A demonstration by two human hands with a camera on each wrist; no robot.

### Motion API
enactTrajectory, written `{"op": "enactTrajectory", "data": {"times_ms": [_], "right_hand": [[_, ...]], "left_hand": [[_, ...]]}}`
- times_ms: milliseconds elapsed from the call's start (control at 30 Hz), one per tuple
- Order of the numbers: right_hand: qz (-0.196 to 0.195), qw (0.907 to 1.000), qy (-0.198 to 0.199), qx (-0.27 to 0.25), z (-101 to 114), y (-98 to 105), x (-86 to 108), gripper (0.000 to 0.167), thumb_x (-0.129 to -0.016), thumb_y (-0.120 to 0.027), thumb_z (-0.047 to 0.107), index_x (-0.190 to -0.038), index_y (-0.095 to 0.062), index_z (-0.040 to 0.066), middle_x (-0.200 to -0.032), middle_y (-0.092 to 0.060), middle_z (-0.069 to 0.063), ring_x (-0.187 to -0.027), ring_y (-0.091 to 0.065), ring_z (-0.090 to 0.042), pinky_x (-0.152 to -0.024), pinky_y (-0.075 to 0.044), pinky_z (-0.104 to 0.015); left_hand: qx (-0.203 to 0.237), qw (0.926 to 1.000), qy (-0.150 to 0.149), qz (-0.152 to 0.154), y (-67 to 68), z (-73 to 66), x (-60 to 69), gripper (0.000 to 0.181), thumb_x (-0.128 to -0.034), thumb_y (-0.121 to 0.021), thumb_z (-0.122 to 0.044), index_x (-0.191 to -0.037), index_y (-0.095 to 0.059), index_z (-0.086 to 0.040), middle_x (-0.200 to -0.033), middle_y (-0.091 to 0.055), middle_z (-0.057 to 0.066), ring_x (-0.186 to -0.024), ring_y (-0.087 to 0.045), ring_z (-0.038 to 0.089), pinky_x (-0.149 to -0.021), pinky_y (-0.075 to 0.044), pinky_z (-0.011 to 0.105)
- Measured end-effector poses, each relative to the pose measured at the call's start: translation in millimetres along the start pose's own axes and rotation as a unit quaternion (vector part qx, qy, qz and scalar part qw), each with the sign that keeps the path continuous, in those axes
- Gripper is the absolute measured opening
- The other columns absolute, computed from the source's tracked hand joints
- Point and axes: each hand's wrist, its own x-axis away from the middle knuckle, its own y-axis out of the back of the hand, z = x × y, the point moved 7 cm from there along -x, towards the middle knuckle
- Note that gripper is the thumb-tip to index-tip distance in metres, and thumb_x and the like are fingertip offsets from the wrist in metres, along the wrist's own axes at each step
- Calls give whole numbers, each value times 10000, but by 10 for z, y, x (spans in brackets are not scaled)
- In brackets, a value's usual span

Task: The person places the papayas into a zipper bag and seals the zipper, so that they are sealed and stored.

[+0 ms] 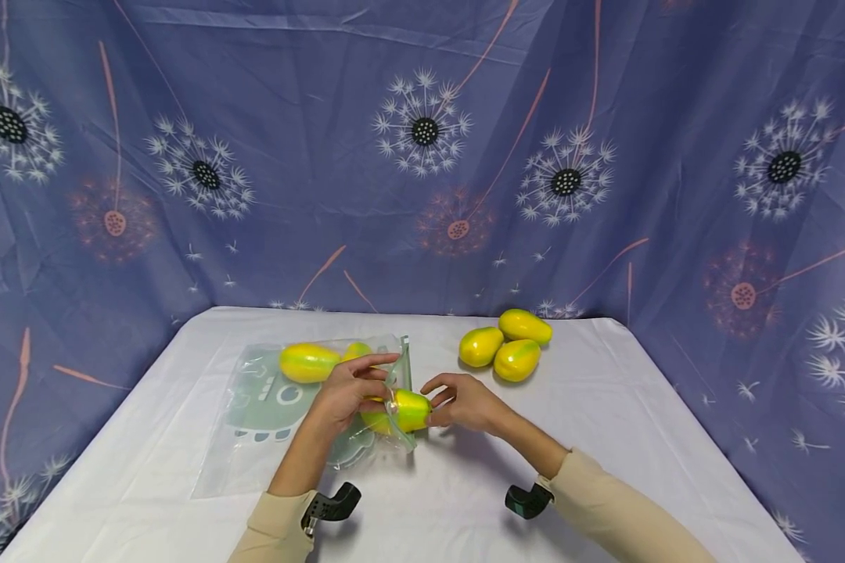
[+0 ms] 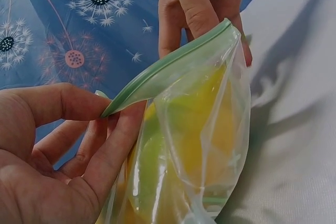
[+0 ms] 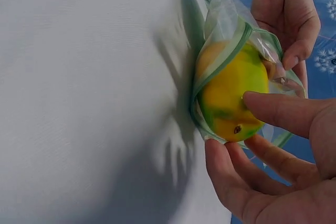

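Note:
A clear zip bag (image 1: 214,469) with a green zip edge and a printed pattern lies on the table, its mouth to the right. My left hand (image 1: 345,395) pinches the green zip edge between thumb and finger, as the left wrist view shows. In the bag's mouth sits a yellow-green papaya (image 3: 231,87), largely inside the plastic. My right hand (image 1: 468,403) holds the papaya's outer end, thumb on its side and fingers beneath. Farther inside the bag are a yellow papaya (image 1: 308,363) and another papaya (image 1: 356,351), partly hidden by the left hand.
Three more papayas, one at the back (image 1: 525,325), one at left (image 1: 481,346) and one in front (image 1: 517,360), lie grouped behind my right hand. A white cloth (image 1: 676,485) covers the table. Blue dandelion-patterned curtain (image 1: 338,172) surrounds it.

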Motion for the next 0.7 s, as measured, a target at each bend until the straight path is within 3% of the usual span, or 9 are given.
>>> {"op": "enactTrajectory", "data": {"times_ms": [267, 700], "right_hand": [[-103, 9999, 59, -113, -37, -44, -30, 411, -769, -852, 125, -1160, -726, 136, -1089, -707, -56, -1003, -662, -223, -783, -591, -334], [-59, 9990, 181, -403, 33, -211, -84, 416, -780, -835, 116, -1179, -719, 119, -1077, -723, -84, -965, -683, -200, -764, -616, -395]], "left_hand": [[63, 10000, 1, 47, -25, -6, 23, 603, -799, -680, 109, -1386, -609, -9, -1022, -558, 97, -688, -626, 188, -652, -618, 328], [-29, 10000, 9, 32, -32, -5, 11, 585, -801, -676, 99, -1370, -631, -28, -1041, -570, 100, -714, -626, 185, -673, -617, 339]]}}
